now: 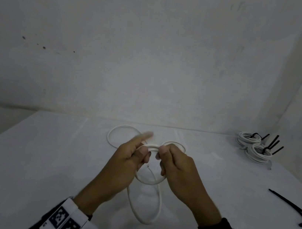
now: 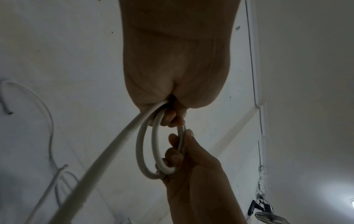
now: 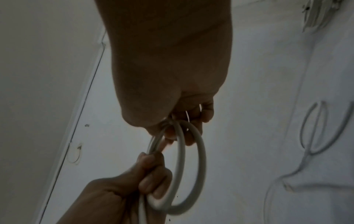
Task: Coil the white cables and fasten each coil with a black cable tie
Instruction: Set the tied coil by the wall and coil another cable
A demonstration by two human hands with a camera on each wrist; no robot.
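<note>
A white cable forms a small coil held above the table between both hands. My left hand grips the coil's left side, forefinger stretched out forward. My right hand pinches the coil's right side with curled fingers. In the left wrist view two loops of the coil hang between the hands and a long strand runs off to the lower left. The right wrist view shows the same loops. The loose rest of the cable trails toward me, and another loop lies farther back.
Finished white coils fastened with black ties sit at the table's far right. Loose black cable ties lie at the right edge. The white table meets a pale wall behind.
</note>
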